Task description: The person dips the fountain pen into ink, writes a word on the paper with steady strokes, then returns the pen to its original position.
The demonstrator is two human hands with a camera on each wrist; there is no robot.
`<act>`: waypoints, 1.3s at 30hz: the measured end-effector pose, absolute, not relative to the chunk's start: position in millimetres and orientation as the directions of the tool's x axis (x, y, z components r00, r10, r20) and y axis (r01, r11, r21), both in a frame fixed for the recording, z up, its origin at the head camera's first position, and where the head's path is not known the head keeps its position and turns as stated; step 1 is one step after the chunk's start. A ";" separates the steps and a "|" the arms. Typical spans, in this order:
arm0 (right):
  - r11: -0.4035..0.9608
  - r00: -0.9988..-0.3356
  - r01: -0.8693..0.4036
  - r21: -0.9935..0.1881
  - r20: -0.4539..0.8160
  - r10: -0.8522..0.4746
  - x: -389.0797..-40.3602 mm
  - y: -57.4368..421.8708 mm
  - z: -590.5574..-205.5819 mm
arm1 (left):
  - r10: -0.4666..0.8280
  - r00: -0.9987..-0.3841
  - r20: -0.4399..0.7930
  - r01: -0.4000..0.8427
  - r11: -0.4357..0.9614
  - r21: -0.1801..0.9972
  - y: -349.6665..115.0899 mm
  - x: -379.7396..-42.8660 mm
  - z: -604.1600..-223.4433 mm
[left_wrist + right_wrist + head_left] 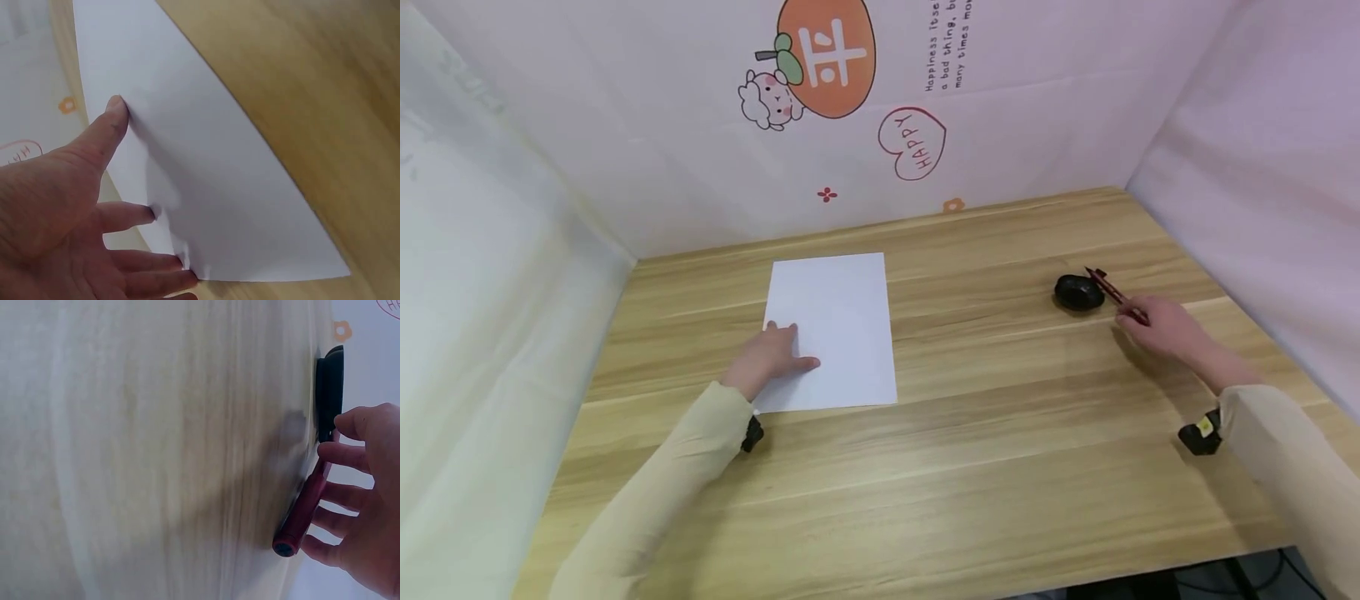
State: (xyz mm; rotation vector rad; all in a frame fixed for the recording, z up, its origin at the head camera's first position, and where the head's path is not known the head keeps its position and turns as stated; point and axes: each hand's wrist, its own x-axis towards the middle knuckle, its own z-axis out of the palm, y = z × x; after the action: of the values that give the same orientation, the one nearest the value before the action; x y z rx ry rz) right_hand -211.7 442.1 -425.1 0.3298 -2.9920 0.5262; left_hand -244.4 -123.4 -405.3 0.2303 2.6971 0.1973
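Note:
A white sheet of paper (842, 325) lies flat on the wooden table, left of centre. On its left edge rests my left hand (769, 357), fingers and thumb spread. The left wrist view has the thumb and fingertips of that hand (81, 206) touching the paper (206, 162). Over on the right, my right hand (1163, 327) pinches a dark red pen-like stick (1112, 290) between thumb and fingers. Its thick end with a dark cap shows in the right wrist view (303, 512). Beside the stick's far end sits a black rounded object (1078, 293); its kind is unclear.
The wooden tabletop (970, 467) spans between both arms. White printed cloth (700, 167) stands behind the table, with more cloth at both sides. Dark cables (1273, 575) show below the front right edge. A small black device (1201, 433) is on the right wrist.

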 end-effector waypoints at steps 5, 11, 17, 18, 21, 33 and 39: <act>0.928 -0.976 -0.215 -0.306 0.110 -0.190 -214.7 440.2 -427.9 | 0.190 -0.913 -0.361 0.151 0.979 0.133 -103.6 -239.0 -405.3; 0.932 -0.977 -0.208 -0.296 0.108 -0.184 -215.5 438.2 -427.1 | 0.205 -0.926 -0.315 0.189 0.979 0.082 -83.0 -234.7 -406.9; 0.938 -0.984 -0.176 -0.298 0.079 -0.160 -214.9 437.6 -425.8 | 0.216 -0.934 -0.285 0.210 0.976 0.052 -59.6 -232.7 -407.8; 0.939 -0.984 -0.178 -0.296 0.080 -0.161 -215.1 437.6 -425.8 | 0.215 -0.934 -0.285 0.209 0.977 0.051 -55.4 -232.5 -408.4; 0.940 -0.983 -0.180 -0.289 0.079 -0.163 -215.3 437.4 -426.4 | 0.206 -0.933 -0.294 0.204 0.978 0.041 -41.6 -231.2 -409.0; 0.931 -0.964 -0.236 -0.279 0.186 -0.189 -215.1 443.3 -429.6 | 0.244 -0.917 -0.316 0.260 0.966 -0.009 -9.9 -226.8 -406.0; 0.919 -0.952 -0.258 -0.300 0.242 -0.188 -217.9 446.6 -427.6 | 0.320 -0.886 -0.336 0.309 0.947 0.086 -16.7 -231.6 -397.9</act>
State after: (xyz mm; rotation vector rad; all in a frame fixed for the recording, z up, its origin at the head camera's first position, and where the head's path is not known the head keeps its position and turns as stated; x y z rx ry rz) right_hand -217.9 446.6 -427.6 0.3372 -2.8703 0.4900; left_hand -231.6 -16.7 -397.9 0.4591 2.7505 0.0428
